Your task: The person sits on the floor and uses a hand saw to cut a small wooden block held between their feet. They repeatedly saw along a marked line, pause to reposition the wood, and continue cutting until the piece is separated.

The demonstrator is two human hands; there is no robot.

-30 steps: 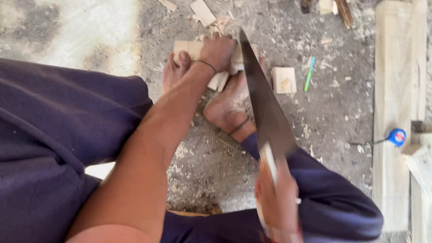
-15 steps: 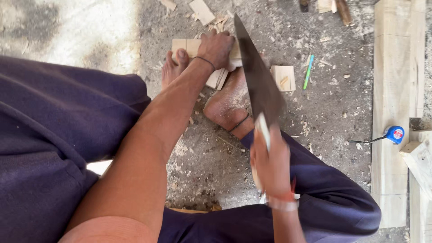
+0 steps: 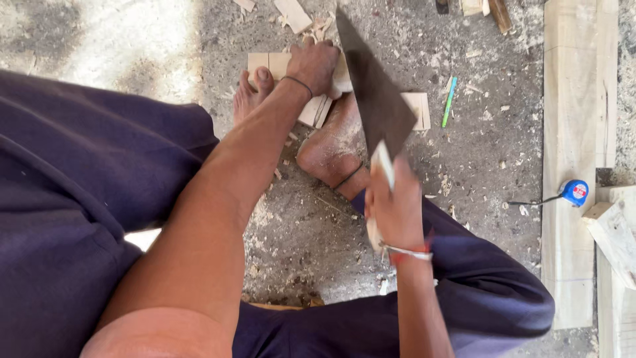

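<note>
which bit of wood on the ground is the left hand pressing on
The flat pale board under the left hand, crossed by the handsaw; the other scraps lie loose and untouched.
</note>
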